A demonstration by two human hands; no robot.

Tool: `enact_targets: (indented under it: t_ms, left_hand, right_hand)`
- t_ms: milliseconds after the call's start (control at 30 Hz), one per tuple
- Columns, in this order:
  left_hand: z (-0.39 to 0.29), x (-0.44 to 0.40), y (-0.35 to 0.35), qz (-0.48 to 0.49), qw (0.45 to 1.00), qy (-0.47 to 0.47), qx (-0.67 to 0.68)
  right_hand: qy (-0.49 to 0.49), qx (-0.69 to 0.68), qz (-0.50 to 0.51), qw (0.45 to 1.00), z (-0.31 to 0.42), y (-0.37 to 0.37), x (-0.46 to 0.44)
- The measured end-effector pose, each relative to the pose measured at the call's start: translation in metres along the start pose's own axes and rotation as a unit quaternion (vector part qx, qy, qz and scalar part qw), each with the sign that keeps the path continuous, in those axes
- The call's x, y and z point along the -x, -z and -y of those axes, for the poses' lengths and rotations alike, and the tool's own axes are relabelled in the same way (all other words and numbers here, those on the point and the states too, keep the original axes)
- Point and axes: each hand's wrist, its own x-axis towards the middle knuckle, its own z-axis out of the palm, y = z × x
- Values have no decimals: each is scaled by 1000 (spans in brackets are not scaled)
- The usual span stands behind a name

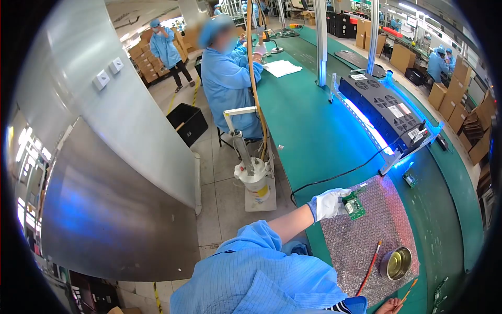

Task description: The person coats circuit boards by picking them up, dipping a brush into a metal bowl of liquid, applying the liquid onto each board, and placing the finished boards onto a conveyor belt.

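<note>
My left hand (330,204), in a white glove, is closed on the edge of a green circuit board (355,208) above a bubble-wrap sheet (340,235). My right hand (389,306) is bare, at the bottom edge of the view, and holds a thin brush with an orange handle (409,291). Between the hands, a round metal cup (396,263) with yellowish liquid stands on the bubble wrap. A red-handled brush (369,269) lies on the wrap to the left of the cup.
A black machine with fans (381,104) and blue light stands on the green bench (298,125), a black cable running from it. Other boards (409,180) lie to the right. A co-worker (225,78) sits further up the bench. A white bucket (254,180) stands left of it.
</note>
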Motion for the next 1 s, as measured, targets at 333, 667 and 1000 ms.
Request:
enact_targets:
  t_ms: [333,667,1000]
  left_hand:
    - [11,-4,1,-13,1000,7,-1]
    - [13,-3,0,-12,1000,9,-14]
    - [17,-12,0,14,1000,23,-9]
  right_hand:
    - [-4,0,-4,1000,1,-1,5]
    - [-8,-3,-5,1000,2,-3,9]
    - [-9,-12,-4,1000,5,-2,14]
